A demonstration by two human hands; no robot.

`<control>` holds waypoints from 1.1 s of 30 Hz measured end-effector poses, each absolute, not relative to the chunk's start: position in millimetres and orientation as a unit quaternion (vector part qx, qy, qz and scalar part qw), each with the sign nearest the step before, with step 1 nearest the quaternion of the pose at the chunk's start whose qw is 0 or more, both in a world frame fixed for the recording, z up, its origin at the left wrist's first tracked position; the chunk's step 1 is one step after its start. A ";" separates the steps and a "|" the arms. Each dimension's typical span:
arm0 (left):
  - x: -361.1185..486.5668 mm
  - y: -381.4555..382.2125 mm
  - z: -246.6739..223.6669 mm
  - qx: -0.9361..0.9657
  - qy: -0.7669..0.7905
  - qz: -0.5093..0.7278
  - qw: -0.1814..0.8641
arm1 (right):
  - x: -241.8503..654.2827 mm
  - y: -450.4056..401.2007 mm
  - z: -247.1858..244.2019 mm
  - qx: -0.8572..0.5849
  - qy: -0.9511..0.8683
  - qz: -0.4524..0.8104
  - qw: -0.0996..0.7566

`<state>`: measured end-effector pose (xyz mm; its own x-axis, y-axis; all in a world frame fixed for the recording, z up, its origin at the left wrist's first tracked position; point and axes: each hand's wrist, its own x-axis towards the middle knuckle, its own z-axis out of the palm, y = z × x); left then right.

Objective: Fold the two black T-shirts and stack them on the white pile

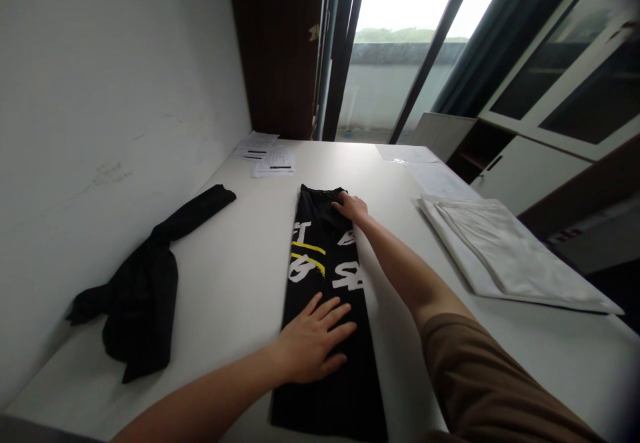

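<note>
A black garment (327,403) with white lettering and yellow stripes lies folded into a long strip on the white table (240,243). My left hand (313,342) rests flat on its lower half, fingers spread, gripping nothing. At the far right corner of the garment, beside its gathered edge, my right hand (351,207) has thumb and fingers closed on the black fabric. Part of the garment's near end runs to the bottom of the view.
Another black garment (145,290) lies crumpled at the left by the wall. Papers (274,162) are at the far left edge, with more sheets (430,173) at the far right. Folded white cloth (515,253) lies on the right side. Beyond stand a window and cabinets (533,173).
</note>
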<state>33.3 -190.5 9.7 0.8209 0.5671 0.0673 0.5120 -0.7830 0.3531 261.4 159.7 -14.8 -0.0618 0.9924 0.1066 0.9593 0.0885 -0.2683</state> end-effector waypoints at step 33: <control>33.3 -191.9 10.0 0.939 0.286 0.093 0.166 | 227.0 136.7 -18.8 -0.594 -0.606 0.341 0.406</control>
<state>33.3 -191.9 10.0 0.8187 0.5688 0.0788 0.5073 -0.7807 0.3649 227.0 136.7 -18.8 0.0341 0.9956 0.0868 0.4420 0.0629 -0.8948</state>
